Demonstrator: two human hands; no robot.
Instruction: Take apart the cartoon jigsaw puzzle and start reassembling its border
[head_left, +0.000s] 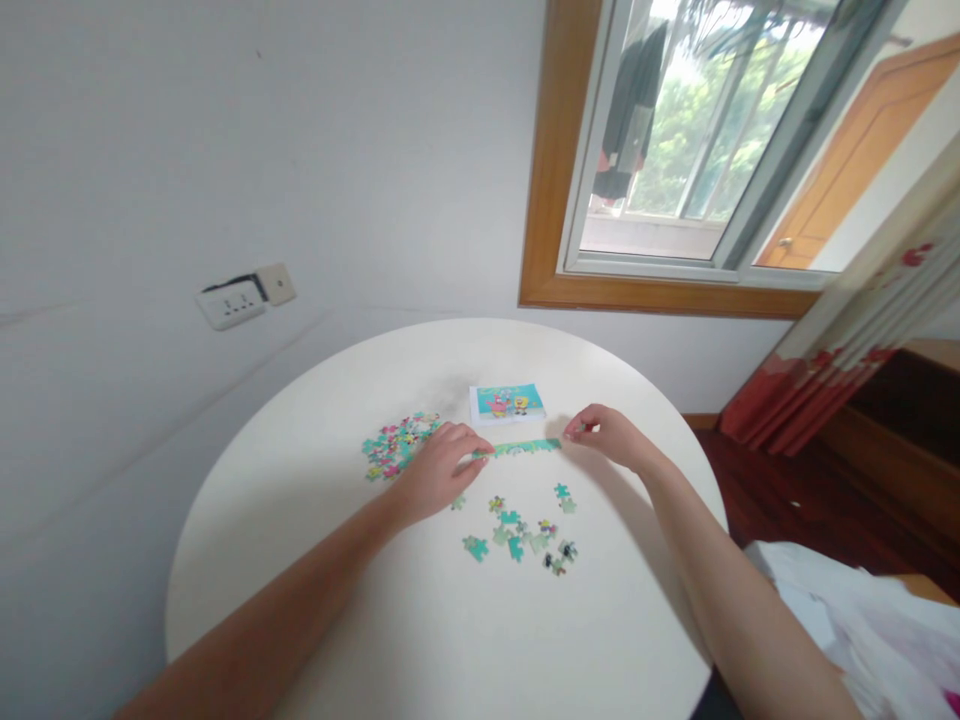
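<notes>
A narrow strip of joined jigsaw puzzle pieces (pixel 525 446), green and teal, lies flat on the table. My left hand (pixel 439 468) has its thumb and fingertips closed at the strip's left end. Beyond the right end, my right hand (pixel 609 436) holds its thumb and fingers in a pinch; what is between them is too small to make out. Just behind the strip is a picture card (pixel 508 402) with pink and yellow cartoon figures on teal. Several loose puzzle pieces (pixel 516 546) are scattered in front of the strip.
A heap of mixed puzzle pieces (pixel 391 446) lies left of the strip, partly behind my left hand. The round white table (pixel 315 420) stands against a wall with a socket (pixel 234 303). A curtain (pixel 832 370) hangs at the right, above a white bag-like bundle (pixel 840 610).
</notes>
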